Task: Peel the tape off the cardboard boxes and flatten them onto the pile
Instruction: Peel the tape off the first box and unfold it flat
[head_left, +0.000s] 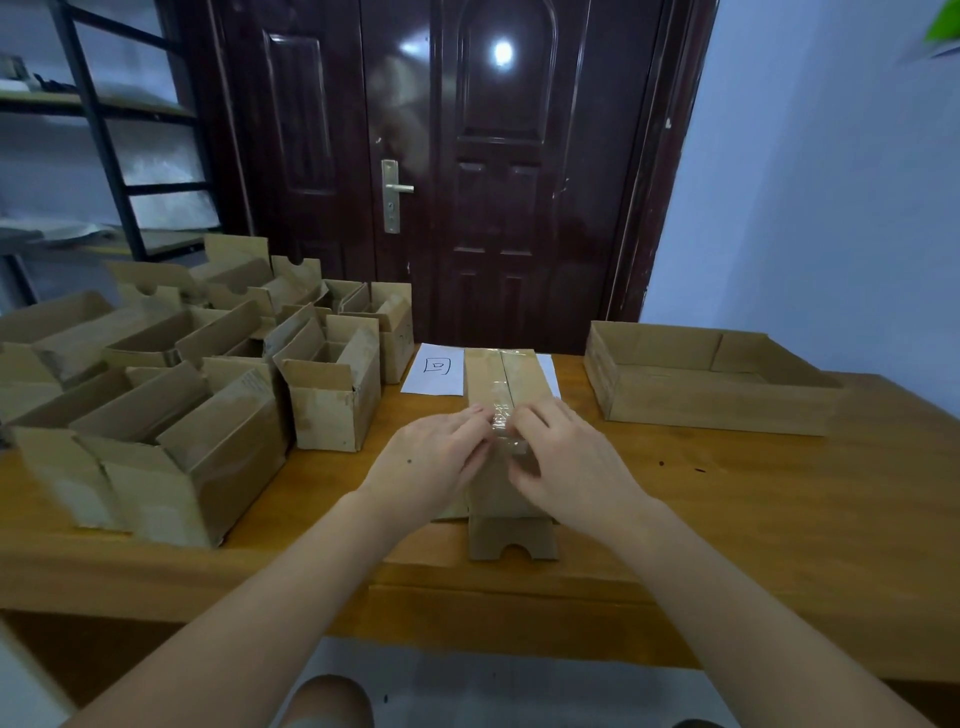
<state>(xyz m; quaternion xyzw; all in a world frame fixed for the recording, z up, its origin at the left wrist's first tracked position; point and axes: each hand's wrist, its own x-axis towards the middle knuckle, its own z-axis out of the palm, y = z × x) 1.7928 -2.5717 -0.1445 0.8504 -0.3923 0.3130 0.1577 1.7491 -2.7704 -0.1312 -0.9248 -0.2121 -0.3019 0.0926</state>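
Nearest: bare knee (328, 701) at bottom edge, below front edge of the orange-brown wooden table (727, 545); two bare forearms reach over that edge. Centre, close to front edge: narrow brown cardboard box sealed w/ clear tape (501, 387), long axis running away from viewer; a notched cardboard flap (511, 540) lies flat on the table at its near end. Clear tape strip (506, 423) runs along the box's top seam. Left hand (431, 457) and right hand (566, 460) meet over the near part of the box top, fingers curled; fingertips of both pinch the crinkled, lifted end of the tape; blur on right hand, so exact finger contact can't be told. Open room: bare tabletop right of the box, out to the right edge; narrower bare strip on the left betw. hands and box cluster. Left half of table: cluster of open brown cardboard boxes w/ flaps up (171, 395), approx. three rows deep, packed touching, nearest ones close to front edge. Behind the taped box, partly under its far end: white paper sheet w/ a hand-drawn mark (434, 369). Far right: wide shallow brown cardboard tray (711, 402), well apart from the taped box, near the table's back edge. Beyond table: dark red-brown glossy panelled door w/ brass handle (498, 171); black metal shelf rack (104, 130) far left; pale blue wall (831, 208) right.
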